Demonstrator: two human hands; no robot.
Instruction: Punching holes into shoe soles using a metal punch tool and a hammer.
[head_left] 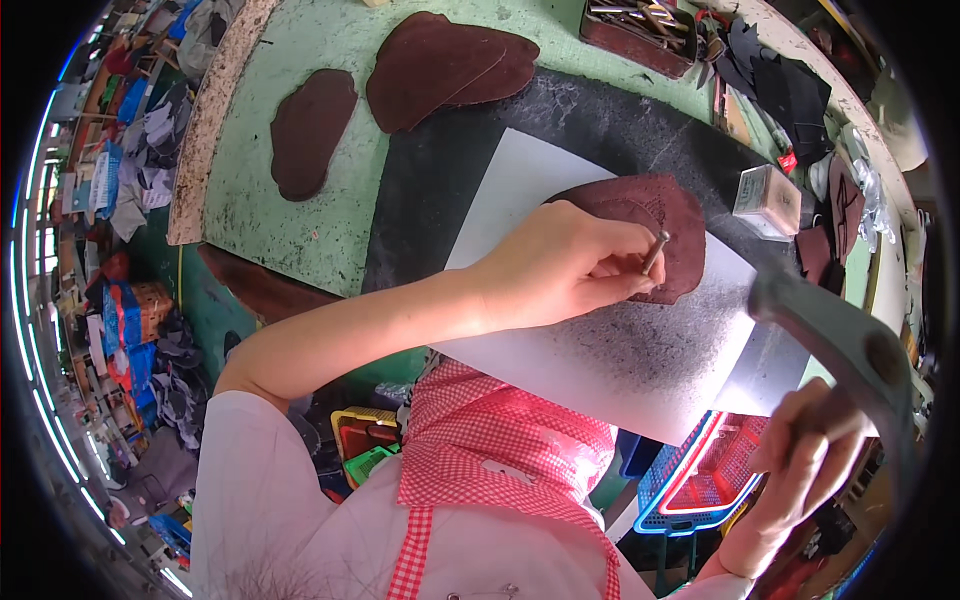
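Note:
My left hand (580, 262) is closed around a slim metal punch (655, 253). The punch stands tilted over a dark brown leather-like piece (682, 215), which my left hand partly covers. That piece lies on a white sheet (500, 210) with dark specks spread over its near right part. On the right, my right hand (810, 455) grips a hammer (835, 330), raised and partly blurred. The hammer's grey metal end is apart from the punch, to its right. Beneath the sheet is a black slab (420, 200).
More brown pieces (440, 70) and a single one (315, 135) lie on the green table (250, 200). A small clear box (768, 203) stands right of the sheet. Farther back is a tool tray (640, 40), with black scraps (790, 95) beside it. Plastic baskets (690, 480) sit below the table edge.

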